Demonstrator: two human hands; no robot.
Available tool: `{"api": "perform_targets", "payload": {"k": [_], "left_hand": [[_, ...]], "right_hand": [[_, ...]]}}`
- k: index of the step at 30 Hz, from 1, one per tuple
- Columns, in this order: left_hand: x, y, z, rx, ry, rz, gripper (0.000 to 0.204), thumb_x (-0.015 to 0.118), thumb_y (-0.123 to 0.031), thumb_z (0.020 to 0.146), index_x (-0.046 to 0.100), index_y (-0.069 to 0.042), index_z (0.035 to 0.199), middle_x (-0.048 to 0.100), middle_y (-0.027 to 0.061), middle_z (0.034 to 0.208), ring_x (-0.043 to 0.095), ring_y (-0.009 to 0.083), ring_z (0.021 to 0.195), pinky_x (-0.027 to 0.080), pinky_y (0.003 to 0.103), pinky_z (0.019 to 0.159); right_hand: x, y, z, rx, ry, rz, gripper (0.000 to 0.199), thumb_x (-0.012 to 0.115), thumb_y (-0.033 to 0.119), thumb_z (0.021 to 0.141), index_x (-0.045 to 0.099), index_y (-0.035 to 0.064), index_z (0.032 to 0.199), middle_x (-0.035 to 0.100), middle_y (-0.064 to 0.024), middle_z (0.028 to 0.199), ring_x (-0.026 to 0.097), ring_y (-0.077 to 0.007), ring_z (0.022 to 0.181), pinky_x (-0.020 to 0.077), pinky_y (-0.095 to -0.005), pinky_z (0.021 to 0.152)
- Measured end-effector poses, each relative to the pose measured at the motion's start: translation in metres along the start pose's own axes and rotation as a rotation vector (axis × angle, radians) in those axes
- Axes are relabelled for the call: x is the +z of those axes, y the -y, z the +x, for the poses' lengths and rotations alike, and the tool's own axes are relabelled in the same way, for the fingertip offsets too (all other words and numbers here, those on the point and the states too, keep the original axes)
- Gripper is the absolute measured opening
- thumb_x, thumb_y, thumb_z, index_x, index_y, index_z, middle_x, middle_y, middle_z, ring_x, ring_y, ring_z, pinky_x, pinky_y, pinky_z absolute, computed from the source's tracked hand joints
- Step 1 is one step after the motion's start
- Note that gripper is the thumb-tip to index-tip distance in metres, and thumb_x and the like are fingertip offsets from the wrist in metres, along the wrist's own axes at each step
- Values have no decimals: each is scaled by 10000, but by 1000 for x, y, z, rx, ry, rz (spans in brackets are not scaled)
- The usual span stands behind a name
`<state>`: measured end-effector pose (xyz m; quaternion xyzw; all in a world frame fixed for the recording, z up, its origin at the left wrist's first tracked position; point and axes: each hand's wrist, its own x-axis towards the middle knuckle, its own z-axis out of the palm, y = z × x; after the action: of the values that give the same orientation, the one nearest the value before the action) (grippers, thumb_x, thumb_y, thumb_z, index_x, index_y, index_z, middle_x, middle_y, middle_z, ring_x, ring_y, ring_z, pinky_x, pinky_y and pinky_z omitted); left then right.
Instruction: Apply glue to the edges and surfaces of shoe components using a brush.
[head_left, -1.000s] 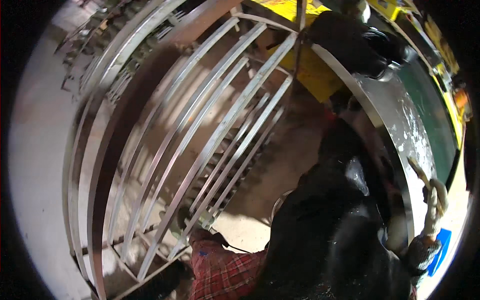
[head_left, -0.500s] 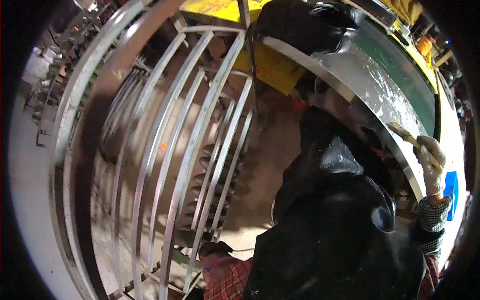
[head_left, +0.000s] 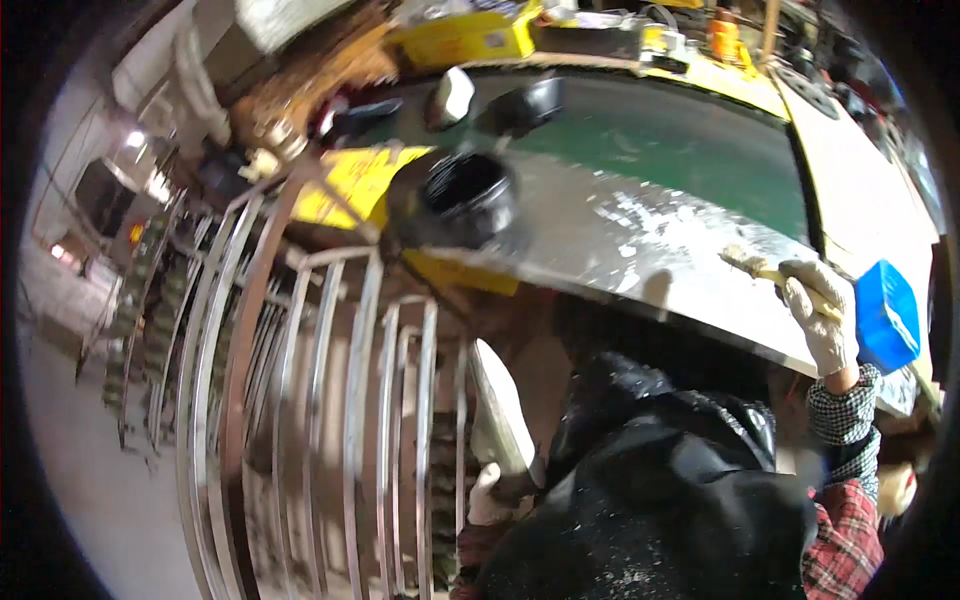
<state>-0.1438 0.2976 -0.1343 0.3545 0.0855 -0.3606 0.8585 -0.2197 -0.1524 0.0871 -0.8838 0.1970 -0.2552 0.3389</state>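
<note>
My right hand (head_left: 820, 315), in a pale work glove, is closed round the handle of a brush (head_left: 765, 272). The bristles point left, over a grey metal bench top (head_left: 570, 225) smeared with white. Low in the middle, my left hand (head_left: 490, 498), also gloved, is closed on what looks like a boot with a long pale sole (head_left: 500, 415); its dark part is mostly hidden behind my black apron (head_left: 650, 490). A blue plastic container (head_left: 888, 315) stands right beside my right hand.
A metal-barred rack (head_left: 355, 400) stands close on my left. On the bench are a black boot or bucket-like thing (head_left: 465, 200), a dark boot (head_left: 530, 105) and a pale-soled piece (head_left: 453, 97). A green surface (head_left: 690, 140) lies behind, and yellow boxes (head_left: 465, 38) stand farther back.
My view has swung up toward the bench. My left hand has come from low by the rack, and a pale-soled boot now shows in it. The brush stays in my right hand.
</note>
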Motion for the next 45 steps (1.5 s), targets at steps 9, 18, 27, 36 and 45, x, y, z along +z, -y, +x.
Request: {"api": "perform_targets", "payload": {"k": [9, 18, 27, 36, 45], "left_hand": [[201, -11, 117, -163, 707, 35, 936, 700, -455, 780, 259, 38, 1443, 390, 256, 1396, 435, 413, 1247, 317, 629, 1055], [233, 46, 167, -493, 476, -43, 816, 546, -586, 858, 387, 31, 1368, 510, 276, 1256, 557, 442, 1080, 462, 592, 916], [215, 41, 135, -867, 390, -258, 1044, 633, -796, 629, 483, 44, 1231, 650, 209, 898, 667, 326, 702, 557, 383, 576], [181, 65, 158, -534, 291, -188, 1154, 394, -885, 706, 462, 160, 1189, 622, 263, 740, 622, 335, 507, 523, 397, 394], [139, 74, 176, -714, 679, -567, 970, 410, -782, 814, 290, -72, 1465, 470, 304, 1300, 628, 437, 954, 567, 525, 695]], "right_hand": [[-176, -131, -47, -55, -933, -383, 274, 559, 203, 970, 638, -8, 1124, 661, -52, 930, 551, -79, 698, 453, -219, 603], [-214, -182, -68, 595, -495, -398, 282, 634, 314, 901, 671, 37, 857, 587, -8, 661, 522, -83, 616, 423, -246, 563], [-203, -132, -96, 225, -610, -26, 156, 558, 117, 916, 627, -12, 863, 557, -3, 736, 484, -56, 648, 378, -187, 576], [41, -63, 58, -78, 132, 636, 290, 683, 248, 885, 671, 7, 1046, 682, -84, 847, 641, -153, 766, 516, -292, 684], [16, -60, 41, -420, 362, 361, 213, 686, 225, 868, 700, 43, 977, 681, -96, 784, 678, -213, 726, 539, -291, 699]]}}
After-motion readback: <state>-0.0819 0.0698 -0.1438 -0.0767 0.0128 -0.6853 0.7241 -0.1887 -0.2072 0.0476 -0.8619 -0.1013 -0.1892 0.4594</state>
